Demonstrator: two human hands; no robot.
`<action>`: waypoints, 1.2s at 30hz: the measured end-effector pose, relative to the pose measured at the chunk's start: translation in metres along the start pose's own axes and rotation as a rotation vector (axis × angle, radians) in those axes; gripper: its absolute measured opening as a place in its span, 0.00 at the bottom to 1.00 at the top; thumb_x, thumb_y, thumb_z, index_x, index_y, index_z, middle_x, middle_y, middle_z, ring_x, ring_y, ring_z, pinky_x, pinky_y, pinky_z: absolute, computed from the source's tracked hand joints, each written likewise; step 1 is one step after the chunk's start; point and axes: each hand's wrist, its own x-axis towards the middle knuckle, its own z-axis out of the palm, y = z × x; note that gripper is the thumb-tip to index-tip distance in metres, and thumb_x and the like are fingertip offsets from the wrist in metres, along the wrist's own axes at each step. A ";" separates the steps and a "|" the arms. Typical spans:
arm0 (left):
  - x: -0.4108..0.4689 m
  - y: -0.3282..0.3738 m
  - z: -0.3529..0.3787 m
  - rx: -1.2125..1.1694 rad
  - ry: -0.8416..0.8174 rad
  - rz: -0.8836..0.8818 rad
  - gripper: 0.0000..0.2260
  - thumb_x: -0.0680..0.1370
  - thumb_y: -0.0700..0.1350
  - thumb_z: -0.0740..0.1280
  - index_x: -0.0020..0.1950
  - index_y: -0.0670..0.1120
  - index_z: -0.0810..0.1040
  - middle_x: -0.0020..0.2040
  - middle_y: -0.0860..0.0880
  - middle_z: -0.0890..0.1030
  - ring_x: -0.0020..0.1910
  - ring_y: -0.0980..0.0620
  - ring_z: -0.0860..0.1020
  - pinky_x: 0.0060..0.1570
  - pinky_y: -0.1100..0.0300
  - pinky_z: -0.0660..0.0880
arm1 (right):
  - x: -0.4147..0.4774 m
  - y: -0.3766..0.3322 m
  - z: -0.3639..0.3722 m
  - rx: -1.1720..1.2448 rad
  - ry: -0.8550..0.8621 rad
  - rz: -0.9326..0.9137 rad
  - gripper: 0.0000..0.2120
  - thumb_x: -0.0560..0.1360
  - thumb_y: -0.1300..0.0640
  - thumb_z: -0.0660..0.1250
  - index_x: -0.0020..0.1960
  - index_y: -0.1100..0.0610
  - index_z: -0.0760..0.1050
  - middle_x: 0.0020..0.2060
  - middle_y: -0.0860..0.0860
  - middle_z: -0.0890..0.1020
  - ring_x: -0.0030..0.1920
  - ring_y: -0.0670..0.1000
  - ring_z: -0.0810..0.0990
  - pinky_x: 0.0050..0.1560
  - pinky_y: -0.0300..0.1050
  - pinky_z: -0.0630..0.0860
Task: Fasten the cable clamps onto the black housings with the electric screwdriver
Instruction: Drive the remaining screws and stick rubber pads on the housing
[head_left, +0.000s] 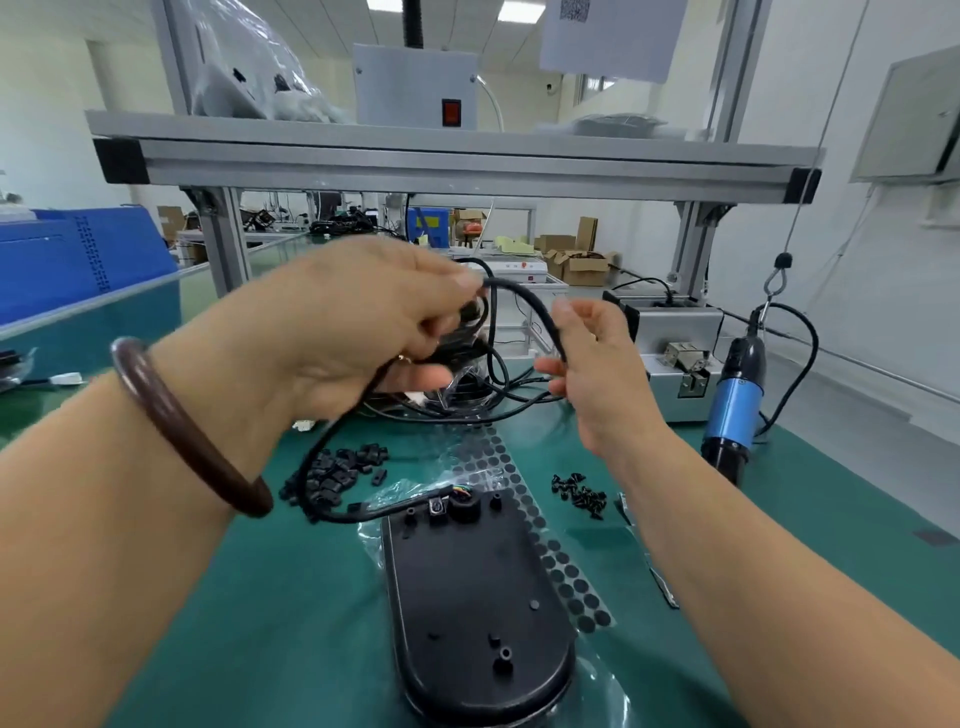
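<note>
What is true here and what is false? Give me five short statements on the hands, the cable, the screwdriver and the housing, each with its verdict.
1. The left hand grips the black cable. True.
2. The right hand holds the electric screwdriver. False: the screwdriver hangs at the right, untouched; the right hand is on the cable.
3. The black housing lies on the green mat between the forearms. True.
4. The loose screws lie left of the housing. False: they lie to its right; the pile of cable clamps is on the left.
5. A dark bangle sits on the left wrist. True.
</note>
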 end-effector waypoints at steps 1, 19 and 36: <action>0.000 0.004 0.007 -0.136 0.051 -0.025 0.10 0.78 0.47 0.65 0.55 0.44 0.80 0.27 0.54 0.71 0.21 0.60 0.66 0.25 0.64 0.73 | -0.005 -0.003 0.003 -0.033 0.043 0.007 0.12 0.77 0.42 0.63 0.54 0.48 0.69 0.59 0.51 0.73 0.35 0.46 0.78 0.39 0.44 0.76; 0.038 0.005 -0.053 -1.007 0.534 -0.030 0.09 0.81 0.32 0.50 0.46 0.39 0.68 0.41 0.47 0.68 0.27 0.58 0.66 0.21 0.69 0.68 | -0.135 -0.001 -0.012 -0.038 -0.295 -0.109 0.18 0.74 0.42 0.60 0.36 0.55 0.75 0.30 0.52 0.78 0.34 0.56 0.75 0.42 0.49 0.74; -0.085 -0.137 0.039 0.064 0.272 -0.358 0.04 0.72 0.49 0.73 0.41 0.49 0.83 0.28 0.51 0.80 0.24 0.60 0.75 0.26 0.73 0.68 | -0.129 0.040 -0.040 -0.743 -0.155 0.049 0.20 0.77 0.48 0.61 0.31 0.58 0.63 0.24 0.49 0.66 0.26 0.46 0.63 0.31 0.43 0.62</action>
